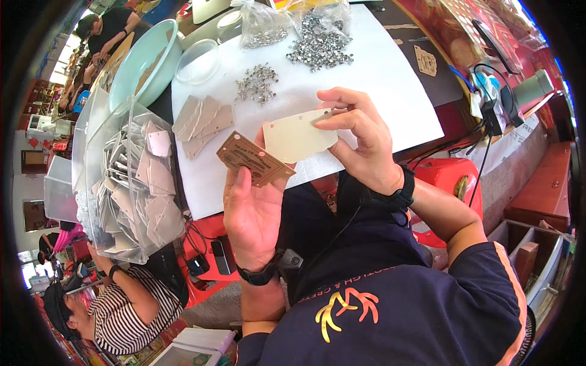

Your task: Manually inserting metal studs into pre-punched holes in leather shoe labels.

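My left hand (251, 213) grips a brown printed card (255, 160) with small holes near its corners, thumb pressed on its face. In my right hand (365, 137), pinched between thumb and fingers, is a pale grey-beige card (296, 135) with a small hole showing at its upper left. The two cards are close together above the white table sheet, the brown one tilted in front of the pale one's lower left. A fanned pile of grey cards (204, 122) lies just left of them. Beyond my hands is a small heap of metal studs (257, 83).
A clear plastic bin (131, 241) full of loose cards stands at left, behind it a light-green basin (146, 67). A larger stud heap (320, 46) and plastic bag (262, 27) lie at the far side. Cables (488, 113) run along the right. People work nearby at left.
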`<state>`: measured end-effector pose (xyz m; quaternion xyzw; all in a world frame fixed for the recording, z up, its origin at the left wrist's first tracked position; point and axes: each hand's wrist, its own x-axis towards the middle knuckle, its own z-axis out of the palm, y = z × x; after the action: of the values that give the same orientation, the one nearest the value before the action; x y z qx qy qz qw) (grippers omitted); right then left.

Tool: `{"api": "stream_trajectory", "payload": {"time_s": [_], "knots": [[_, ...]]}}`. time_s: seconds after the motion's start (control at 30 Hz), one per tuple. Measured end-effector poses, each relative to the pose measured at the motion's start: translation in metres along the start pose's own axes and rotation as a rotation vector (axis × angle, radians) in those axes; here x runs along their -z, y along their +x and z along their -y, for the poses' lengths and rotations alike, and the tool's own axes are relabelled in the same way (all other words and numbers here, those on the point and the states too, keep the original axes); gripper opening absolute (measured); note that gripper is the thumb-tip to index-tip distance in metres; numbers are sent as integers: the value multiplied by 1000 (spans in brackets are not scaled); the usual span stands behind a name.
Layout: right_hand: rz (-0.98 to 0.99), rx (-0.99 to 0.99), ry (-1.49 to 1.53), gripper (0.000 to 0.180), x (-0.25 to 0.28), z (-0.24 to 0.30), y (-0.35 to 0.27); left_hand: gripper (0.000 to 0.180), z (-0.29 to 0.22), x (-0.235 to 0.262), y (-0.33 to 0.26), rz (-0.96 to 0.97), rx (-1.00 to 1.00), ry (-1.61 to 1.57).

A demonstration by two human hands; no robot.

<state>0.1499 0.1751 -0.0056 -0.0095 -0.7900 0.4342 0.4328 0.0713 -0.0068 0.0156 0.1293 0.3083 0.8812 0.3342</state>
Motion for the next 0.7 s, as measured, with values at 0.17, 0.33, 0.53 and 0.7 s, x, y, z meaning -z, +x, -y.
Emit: {"api": "stream_trajectory", "payload": {"time_s": [0.17,0.33,0.53,0.7], "knots": [[-30,42,57,34,-2,0,-1,47,2,2,-3,-48,54,48],[84,-31,-14,25,5,5,3,48,5,-2,1,-37,4,122],[197,-641,458,19,2,10,3,48,3,3,5,-17,-74,290],[134,-766,648,22,-2,12,7,49,7,3,9,-80,-148,106]]}}
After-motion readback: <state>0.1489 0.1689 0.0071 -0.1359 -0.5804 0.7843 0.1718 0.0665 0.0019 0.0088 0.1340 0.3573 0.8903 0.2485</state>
